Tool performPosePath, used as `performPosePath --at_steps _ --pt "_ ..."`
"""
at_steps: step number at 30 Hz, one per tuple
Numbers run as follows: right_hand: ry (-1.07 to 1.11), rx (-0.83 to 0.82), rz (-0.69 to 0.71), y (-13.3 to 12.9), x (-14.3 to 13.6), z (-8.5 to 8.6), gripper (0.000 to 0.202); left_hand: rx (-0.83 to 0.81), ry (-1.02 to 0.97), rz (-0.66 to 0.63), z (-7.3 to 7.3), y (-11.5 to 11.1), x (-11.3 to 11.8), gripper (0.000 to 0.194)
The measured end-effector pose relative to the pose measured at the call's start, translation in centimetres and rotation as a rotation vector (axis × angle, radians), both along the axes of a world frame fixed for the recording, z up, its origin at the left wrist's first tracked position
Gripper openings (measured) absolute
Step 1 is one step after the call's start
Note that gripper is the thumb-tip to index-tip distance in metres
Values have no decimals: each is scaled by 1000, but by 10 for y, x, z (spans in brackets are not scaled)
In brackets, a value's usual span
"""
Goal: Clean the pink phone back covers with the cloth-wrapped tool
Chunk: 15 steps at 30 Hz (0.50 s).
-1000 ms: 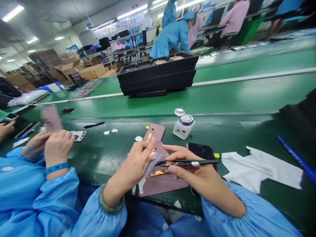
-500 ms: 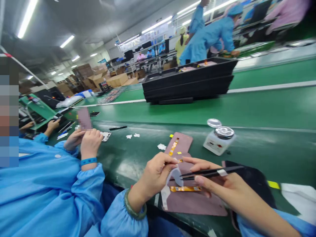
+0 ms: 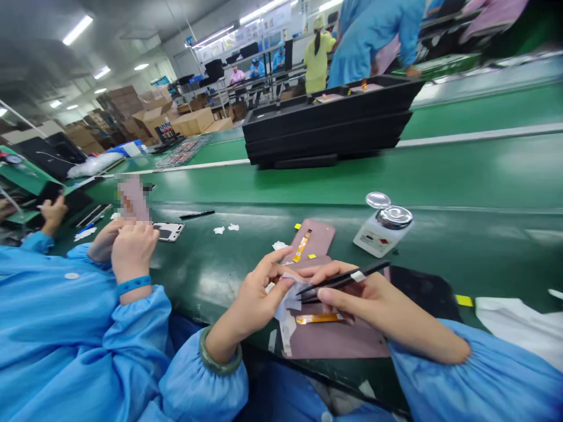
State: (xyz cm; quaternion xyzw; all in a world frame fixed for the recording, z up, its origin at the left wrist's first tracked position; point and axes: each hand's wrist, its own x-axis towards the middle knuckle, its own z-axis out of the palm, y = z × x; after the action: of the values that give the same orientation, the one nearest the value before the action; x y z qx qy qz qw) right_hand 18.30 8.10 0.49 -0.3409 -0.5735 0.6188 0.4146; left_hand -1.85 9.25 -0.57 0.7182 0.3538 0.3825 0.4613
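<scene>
My left hand (image 3: 257, 293) pinches a thin white wipe (image 3: 291, 300) between thumb and fingers. Black tweezers (image 3: 372, 269) with a white label lie in the closed fingers of my right hand (image 3: 373, 302), their tips reaching the wipe. Beneath both hands is a pinkish phone back panel (image 3: 343, 346) with an orange flex cable (image 3: 319, 318) on it. Beyond the hands lies another pinkish panel (image 3: 323, 234), which carries its own orange flex cable (image 3: 302, 245). My hands partly cover the panels between them.
A white bottle (image 3: 372, 237) with a metal top, its lid flipped up, stands behind my right hand. Black trays (image 3: 329, 126) are stacked farther back. At right lie a black pad (image 3: 422, 290) and white cloth (image 3: 519, 322). A co-worker's hands (image 3: 132, 249) hold a panel at left.
My two hands have come closer together, and the wipe is now more bunched between my left fingers and the tweezer tips. The whole view has shifted somewhat.
</scene>
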Motion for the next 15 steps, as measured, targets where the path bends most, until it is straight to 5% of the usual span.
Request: performPosePath --at_steps 10,15 --pt "-375 603 -323 -38 2 7 12 505 33 -35 5 -23 2 77" --pt "-429 757 -400 -46 5 7 15 476 -135 -32 -3 -28 6 66"
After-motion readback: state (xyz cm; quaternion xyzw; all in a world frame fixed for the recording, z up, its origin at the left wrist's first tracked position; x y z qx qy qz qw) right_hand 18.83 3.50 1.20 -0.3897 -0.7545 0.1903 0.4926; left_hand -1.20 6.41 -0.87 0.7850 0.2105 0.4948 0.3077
